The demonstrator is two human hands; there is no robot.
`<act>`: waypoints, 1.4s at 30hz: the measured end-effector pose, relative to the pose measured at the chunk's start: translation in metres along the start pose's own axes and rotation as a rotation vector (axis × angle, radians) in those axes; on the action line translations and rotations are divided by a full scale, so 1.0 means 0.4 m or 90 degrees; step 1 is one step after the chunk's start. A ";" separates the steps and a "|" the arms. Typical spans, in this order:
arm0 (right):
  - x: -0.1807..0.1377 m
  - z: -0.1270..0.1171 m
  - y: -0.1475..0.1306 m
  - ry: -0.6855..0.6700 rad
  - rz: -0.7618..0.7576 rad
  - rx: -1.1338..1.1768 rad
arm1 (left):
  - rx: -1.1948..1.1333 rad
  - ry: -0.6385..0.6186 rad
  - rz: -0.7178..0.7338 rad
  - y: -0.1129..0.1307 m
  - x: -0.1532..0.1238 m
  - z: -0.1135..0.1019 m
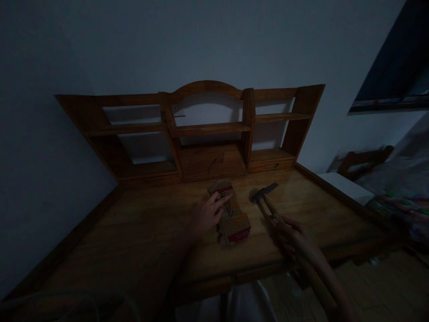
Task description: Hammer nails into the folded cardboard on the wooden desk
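Observation:
The room is dim. My left hand [208, 213] rests on a small cardboard box [231, 218] lying on the wooden desk [140, 223]; its fingers are stretched out over the box's open middle, where thin dark nails seem to show. My right hand [291, 237] is closed round the wooden handle of a hammer [264, 197], whose dark metal head lies on the desk just right of the box.
A wooden hutch with shelves and an arched centre [208, 129] stands at the back of the desk against a pale wall. A chair back [362, 161] and patterned fabric [402, 201] lie to the right. Wooden floor shows at lower right.

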State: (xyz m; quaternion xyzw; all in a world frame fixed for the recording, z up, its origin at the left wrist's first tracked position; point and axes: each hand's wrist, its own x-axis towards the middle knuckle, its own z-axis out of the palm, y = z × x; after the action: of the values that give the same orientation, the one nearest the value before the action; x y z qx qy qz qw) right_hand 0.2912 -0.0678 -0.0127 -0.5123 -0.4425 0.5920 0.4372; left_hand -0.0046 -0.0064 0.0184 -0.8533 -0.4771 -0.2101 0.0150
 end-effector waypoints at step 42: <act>-0.007 0.010 -0.011 0.027 -0.021 -0.022 | -0.003 0.015 -0.013 -0.007 -0.001 0.014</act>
State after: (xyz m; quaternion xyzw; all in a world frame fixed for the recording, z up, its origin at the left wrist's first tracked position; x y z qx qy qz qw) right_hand 0.2877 -0.0699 -0.0074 -0.5248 -0.4517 0.5661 0.4473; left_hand -0.0051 -0.0040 0.0124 -0.8459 -0.4851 -0.2210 0.0166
